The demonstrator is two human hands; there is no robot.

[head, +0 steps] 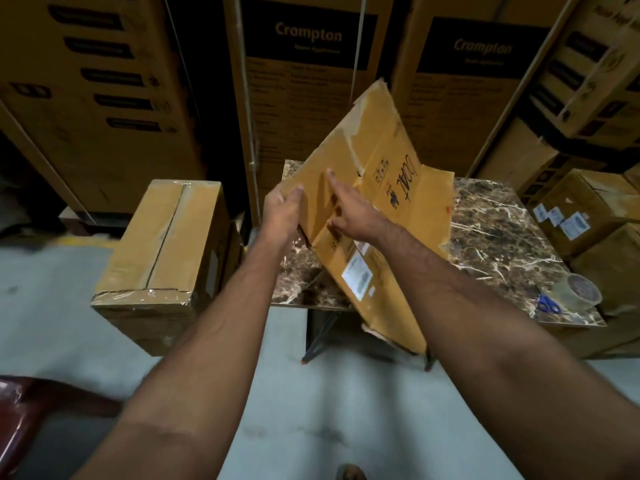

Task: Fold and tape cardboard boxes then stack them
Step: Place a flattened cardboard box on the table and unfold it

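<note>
Big brown stacked cartons (304,81) are standing like a wall at the back, with printed words on them. In front of them a marble table (502,237) is standing on thin legs over the grey floor.

The flat cardboard box (381,202) is the thing being worked on. It is leaning up over the table's near left side, tilted, with its top corner pointing up toward the cartons and its low end hanging past the table's front edge. It is not yet a box shape, so I think the folding step is just starting. Next, the sides likely need to be pushed open into a square, and then the bottom flaps need to be folded in before any tape goes on.

A taped box (162,244) is already sitting on the floor just left of the table. It looks finished, and new boxes could be stacked with it.

Both arms are reaching far out in front. The left hand (282,211) is gripping the left edge of the flat cardboard box, with its thumb on the front. The right hand (349,209) is close beside it, fingers straight, pressing flat on the cardboard's face.

A tape roll (576,292) is sitting at the table's right corner, well away from the hands. Blue scissors (549,304) are lying just beside it.
</note>
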